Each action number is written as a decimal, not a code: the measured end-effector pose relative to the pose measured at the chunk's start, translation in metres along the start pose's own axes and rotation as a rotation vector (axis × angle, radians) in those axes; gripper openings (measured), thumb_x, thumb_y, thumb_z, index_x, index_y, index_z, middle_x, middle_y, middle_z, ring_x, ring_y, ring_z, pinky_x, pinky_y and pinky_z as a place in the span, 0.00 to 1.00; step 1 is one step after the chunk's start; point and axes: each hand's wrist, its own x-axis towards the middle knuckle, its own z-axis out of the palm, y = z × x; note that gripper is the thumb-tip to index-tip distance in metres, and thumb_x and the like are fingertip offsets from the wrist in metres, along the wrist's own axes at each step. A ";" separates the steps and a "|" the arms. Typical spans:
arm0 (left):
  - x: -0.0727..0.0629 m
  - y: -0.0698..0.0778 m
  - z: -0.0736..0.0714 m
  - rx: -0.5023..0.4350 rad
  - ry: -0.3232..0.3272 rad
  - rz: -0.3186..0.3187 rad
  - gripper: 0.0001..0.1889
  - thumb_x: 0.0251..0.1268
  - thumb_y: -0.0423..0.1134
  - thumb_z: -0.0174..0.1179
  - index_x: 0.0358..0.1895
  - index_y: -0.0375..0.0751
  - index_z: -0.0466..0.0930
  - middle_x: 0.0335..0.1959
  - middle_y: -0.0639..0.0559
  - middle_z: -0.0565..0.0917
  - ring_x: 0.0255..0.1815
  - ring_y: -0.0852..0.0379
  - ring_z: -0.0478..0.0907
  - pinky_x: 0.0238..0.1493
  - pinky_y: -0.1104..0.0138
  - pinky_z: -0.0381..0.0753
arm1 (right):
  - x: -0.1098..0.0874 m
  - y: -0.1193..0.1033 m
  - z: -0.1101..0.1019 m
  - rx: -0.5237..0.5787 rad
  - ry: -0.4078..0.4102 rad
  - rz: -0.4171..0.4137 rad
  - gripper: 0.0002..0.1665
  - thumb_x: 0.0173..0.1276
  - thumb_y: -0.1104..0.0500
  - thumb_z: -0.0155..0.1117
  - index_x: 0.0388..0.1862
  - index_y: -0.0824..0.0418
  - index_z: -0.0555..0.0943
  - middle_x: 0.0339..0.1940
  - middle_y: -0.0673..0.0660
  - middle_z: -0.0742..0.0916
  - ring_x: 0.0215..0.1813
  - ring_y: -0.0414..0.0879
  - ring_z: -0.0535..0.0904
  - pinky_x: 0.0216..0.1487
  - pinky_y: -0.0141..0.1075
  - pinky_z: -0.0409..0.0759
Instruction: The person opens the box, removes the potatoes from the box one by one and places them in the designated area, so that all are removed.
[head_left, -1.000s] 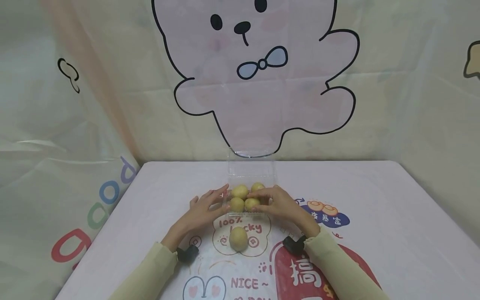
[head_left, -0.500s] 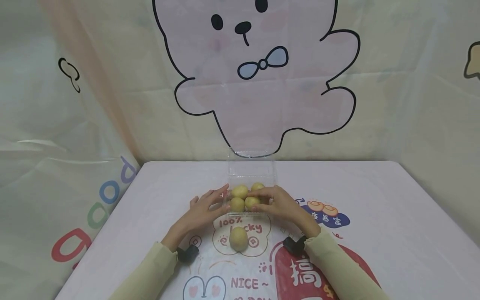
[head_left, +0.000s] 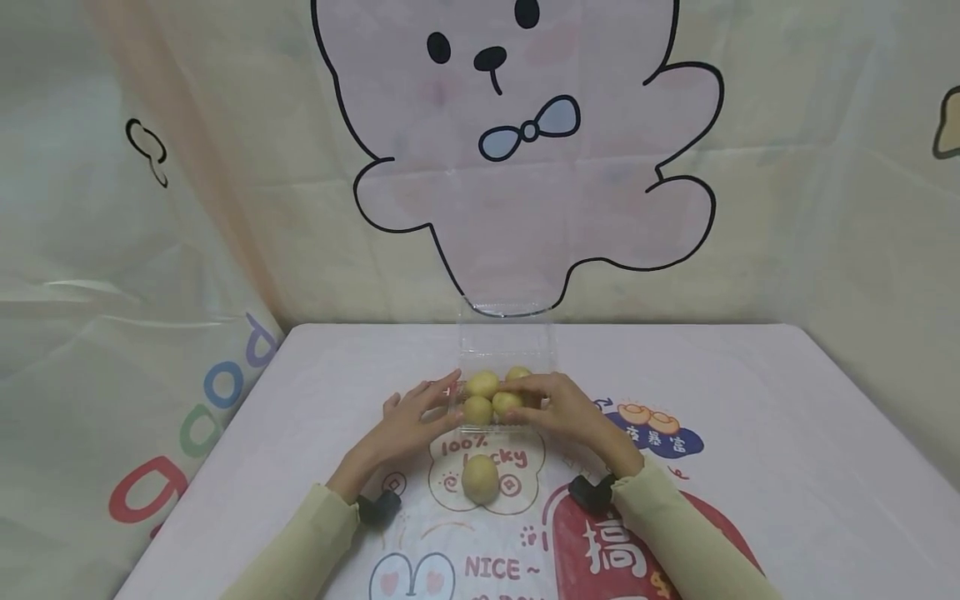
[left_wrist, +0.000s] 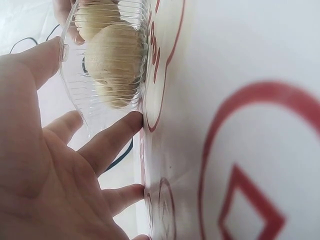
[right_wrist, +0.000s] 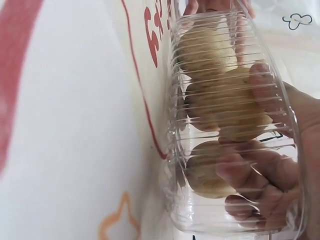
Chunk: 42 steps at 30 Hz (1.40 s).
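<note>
A clear plastic box [head_left: 486, 430] with its lid [head_left: 506, 333] raised holds several round yellow potatoes [head_left: 477, 411]. My right hand [head_left: 567, 414] reaches into the box's right side, its thumb and fingers about the front right potato [right_wrist: 242, 102]. Below that grip, in the right wrist view, another potato [right_wrist: 207, 170] sits by the fingers. My left hand [head_left: 411, 425] lies at the box's left side with fingers spread, its thumb [left_wrist: 47, 62] touching the rim. One loose potato [head_left: 480, 479] rests on the table in front of the box.
The white table [head_left: 787, 417] carries printed drawings and lettering. Behind it hangs a cloth backdrop [head_left: 300, 233] with a cartoon bear. Black wrist mounts [head_left: 592, 494] sit at both sleeves.
The whole head view has shifted slightly right and down. Both hands and the potatoes keep their places relative to the box.
</note>
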 end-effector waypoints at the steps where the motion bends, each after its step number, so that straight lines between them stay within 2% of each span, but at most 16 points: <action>1: 0.000 0.000 0.000 0.000 0.001 -0.001 0.38 0.70 0.68 0.54 0.80 0.76 0.50 0.71 0.52 0.78 0.86 0.42 0.46 0.79 0.34 0.29 | 0.000 0.000 0.000 0.001 0.003 -0.003 0.25 0.62 0.50 0.76 0.59 0.52 0.86 0.38 0.44 0.86 0.36 0.39 0.76 0.39 0.31 0.78; 7: 0.001 0.000 0.002 0.001 0.007 0.006 0.38 0.71 0.66 0.54 0.80 0.74 0.52 0.70 0.51 0.79 0.85 0.43 0.49 0.78 0.33 0.31 | -0.004 0.000 0.003 -0.012 0.049 -0.044 0.25 0.63 0.51 0.76 0.59 0.52 0.86 0.43 0.45 0.89 0.37 0.39 0.78 0.41 0.35 0.81; 10: 0.001 -0.001 0.002 0.006 0.010 0.012 0.38 0.71 0.66 0.54 0.81 0.72 0.52 0.69 0.50 0.79 0.85 0.44 0.51 0.78 0.32 0.32 | -0.006 -0.001 0.004 -0.025 0.084 -0.056 0.26 0.62 0.51 0.76 0.59 0.52 0.86 0.46 0.47 0.90 0.40 0.44 0.80 0.44 0.40 0.81; 14: 0.001 -0.001 0.002 0.006 0.008 0.014 0.38 0.71 0.67 0.54 0.81 0.72 0.52 0.70 0.50 0.79 0.85 0.43 0.50 0.78 0.32 0.31 | -0.008 -0.002 0.005 -0.031 0.105 -0.057 0.26 0.62 0.51 0.76 0.60 0.52 0.85 0.45 0.47 0.89 0.42 0.49 0.81 0.46 0.42 0.81; 23: 0.000 0.000 0.001 0.001 0.001 0.012 0.38 0.71 0.67 0.54 0.81 0.73 0.52 0.70 0.51 0.79 0.85 0.42 0.48 0.79 0.33 0.31 | -0.011 -0.001 0.005 -0.023 0.126 -0.091 0.26 0.62 0.53 0.76 0.60 0.54 0.85 0.38 0.43 0.88 0.39 0.40 0.79 0.43 0.43 0.81; 32: 0.000 0.001 0.000 -0.005 -0.007 0.002 0.38 0.71 0.66 0.54 0.81 0.75 0.50 0.72 0.52 0.77 0.86 0.42 0.46 0.79 0.34 0.29 | -0.017 -0.005 0.004 -0.006 0.170 -0.104 0.26 0.62 0.55 0.77 0.59 0.57 0.86 0.47 0.48 0.91 0.39 0.42 0.81 0.42 0.43 0.82; 42: 0.002 -0.001 0.001 -0.003 -0.001 0.018 0.38 0.71 0.66 0.54 0.81 0.74 0.51 0.71 0.51 0.78 0.86 0.42 0.47 0.78 0.33 0.30 | -0.020 -0.008 0.003 -0.005 0.180 -0.109 0.26 0.61 0.57 0.78 0.59 0.57 0.86 0.48 0.49 0.91 0.40 0.42 0.81 0.43 0.44 0.83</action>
